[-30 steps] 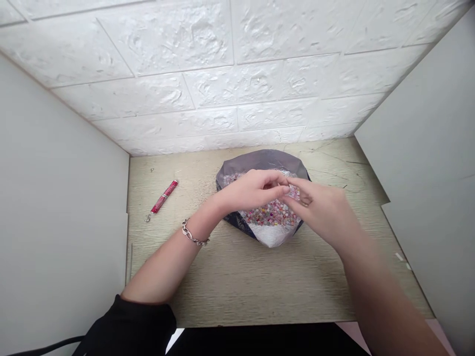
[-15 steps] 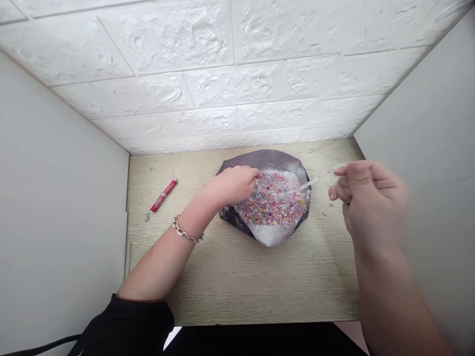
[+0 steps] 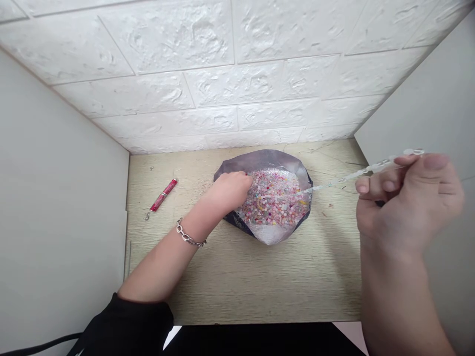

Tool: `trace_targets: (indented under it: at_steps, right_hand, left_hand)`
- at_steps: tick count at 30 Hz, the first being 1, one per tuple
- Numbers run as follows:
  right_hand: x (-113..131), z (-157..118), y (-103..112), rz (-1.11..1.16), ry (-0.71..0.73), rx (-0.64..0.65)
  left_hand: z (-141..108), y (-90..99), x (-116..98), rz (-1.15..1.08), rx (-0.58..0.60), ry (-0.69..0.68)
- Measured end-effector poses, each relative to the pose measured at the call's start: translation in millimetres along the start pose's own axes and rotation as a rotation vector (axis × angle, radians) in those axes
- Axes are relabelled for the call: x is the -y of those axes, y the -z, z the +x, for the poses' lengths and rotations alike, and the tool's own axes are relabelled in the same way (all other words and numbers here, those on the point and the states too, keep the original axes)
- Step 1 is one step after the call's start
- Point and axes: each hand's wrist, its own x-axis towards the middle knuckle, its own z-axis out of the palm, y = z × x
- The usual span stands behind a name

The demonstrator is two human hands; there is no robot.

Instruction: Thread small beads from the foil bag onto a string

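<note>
A strand of clear and whitish beads (image 3: 356,175) stretches up to the right from over a silvery-lined bag (image 3: 272,235). My right hand (image 3: 411,198) pinches its upper end between thumb and fingers, well right of the bag. Small pink, white, yellow and clear beads (image 3: 272,212) lie loose inside the bag. My left hand (image 3: 232,190) is closed over the bag's left side, with the back of the hand turned up. Its fingertips are mostly hidden, and what they hold does not show. The strand's lower end fades among the loose beads near that hand.
A slim red tube (image 3: 163,196) lies on the wooden table (image 3: 267,287) to the left, with small metal bits (image 3: 147,216) near its lower end. Fine threads (image 3: 330,148) trail at the back right. A white brick-pattern wall (image 3: 237,89) and side panels enclose the table.
My right hand has moved right and slightly toward me, and a longer length of the strand now shows. My left hand has shifted slightly left and down, its fingers still closed.
</note>
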Motion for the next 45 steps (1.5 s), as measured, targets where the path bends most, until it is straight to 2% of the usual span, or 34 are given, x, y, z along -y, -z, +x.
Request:
trace_targets:
  at_steps: [3, 10, 14, 20, 23, 26, 29, 32, 33, 35, 38, 41, 45]
  right_hand:
    - [0, 0, -1, -0.001, 0.024, -0.002]
    - [-4, -2, -1, -0.003, 0.04, 0.016]
    - [-5, -4, -1, -0.024, 0.016, 0.019]
    - [-5, -5, -4, -0.023, -0.01, 0.039]
    - [-5, -6, -5, -0.024, 0.001, 0.071]
    - [-5, -9, -3, -0.043, 0.009, 0.129]
    - [-5, -12, 0, -0.113, 0.018, 0.229]
    - [-4, -15, 2, -0.248, -0.014, 0.468]
    - [-4, -16, 2, -0.319, -0.027, 0.573]
    - [-2, -18, 1, -0.478, -0.036, 0.766]
    - [1, -21, -2, -0.634, 0.006, 0.917]
    - [1, -22, -2, -0.675, 0.073, 0.874]
    - [-3, -22, 2, -0.589, 0.093, 0.687]
  left_hand:
    - [-3, -1.8, 2, 0.083, -0.086, 0.076]
    - [-6, 5.3, -5, 0.079, 0.026, 0.149]
    - [-4, 5.0, -6, 0.068, 0.026, 0.192]
    - [-2, 3.5, -4, 0.037, 0.035, 0.185]
    - [-1, -0.3, -4, 0.02, -0.037, 0.144]
    - [4, -3.4, -7, -0.099, -0.165, 0.039]
    - [8, 1.6, -15, -0.386, -0.322, -0.132]
    - [3, 14.5, -27, -0.748, -0.418, -0.271]
    - [-1, 18.9, -31, -0.877, -0.412, -0.3]
    - [-8, 25.9, -37, -1.1, -0.325, -0.342]
    - [-14, 29.4, -39, -1.218, -0.181, -0.338]
    - [-12, 27.6, -34, -1.168, -0.061, -0.344]
    - [-7, 26.9, -26, -1.073, 0.173, -0.41]
